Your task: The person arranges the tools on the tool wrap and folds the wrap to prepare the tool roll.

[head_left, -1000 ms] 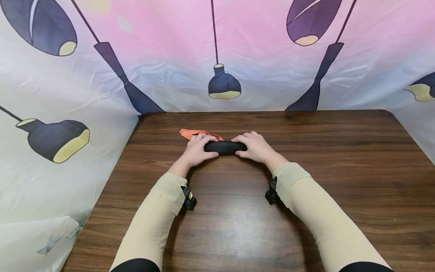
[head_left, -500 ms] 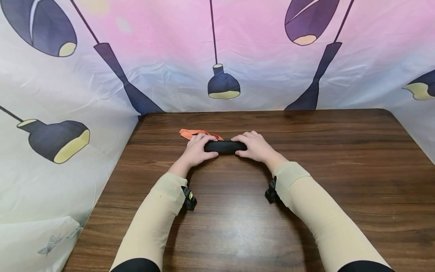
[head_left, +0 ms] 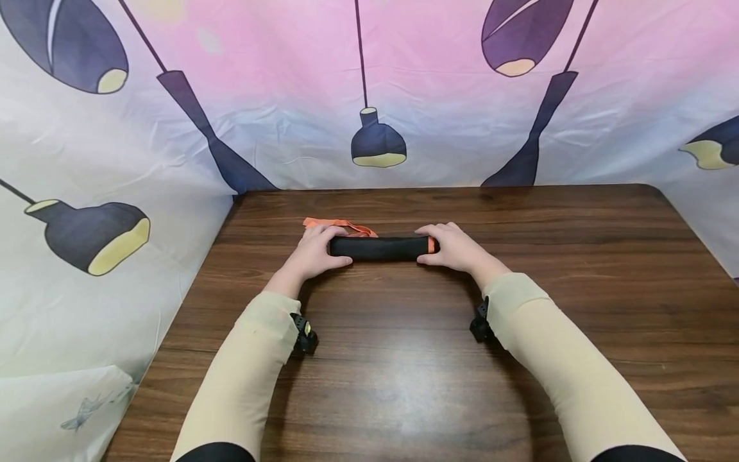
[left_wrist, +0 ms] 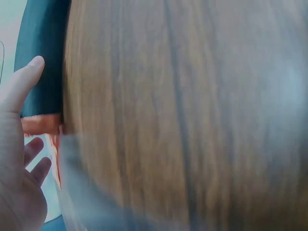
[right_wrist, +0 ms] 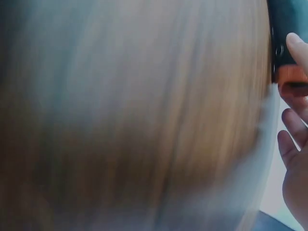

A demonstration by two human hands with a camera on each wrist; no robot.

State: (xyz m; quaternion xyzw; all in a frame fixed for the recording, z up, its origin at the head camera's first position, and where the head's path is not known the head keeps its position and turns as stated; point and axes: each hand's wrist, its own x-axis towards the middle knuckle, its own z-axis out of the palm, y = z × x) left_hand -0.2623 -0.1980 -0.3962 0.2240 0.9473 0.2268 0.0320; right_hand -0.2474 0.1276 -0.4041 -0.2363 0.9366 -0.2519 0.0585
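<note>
A black cylindrical roll (head_left: 381,249) with orange ends lies crosswise on the far part of the brown table. My left hand (head_left: 316,250) holds its left end, thumb on the near side and fingers over the back. In the left wrist view, that thumb presses the black surface just above an orange band (left_wrist: 42,124). My right hand (head_left: 454,249) grips the opposite end the same way, where an orange edge (head_left: 431,244) shows by the fingers. An orange strap (head_left: 362,230) trails behind the roll on the left, partly hidden by my left hand.
The wood-grain table (head_left: 392,359) stretches toward me and to both sides. Behind it hangs a fabric backdrop (head_left: 306,83) printed with lamps, which also runs down the left side. A small black camera sits on each wrist.
Both hands have moved apart along the roll, left hand leftward and right hand rightward. More of the black surface shows between them, and the orange edge at the right end has come into sight.
</note>
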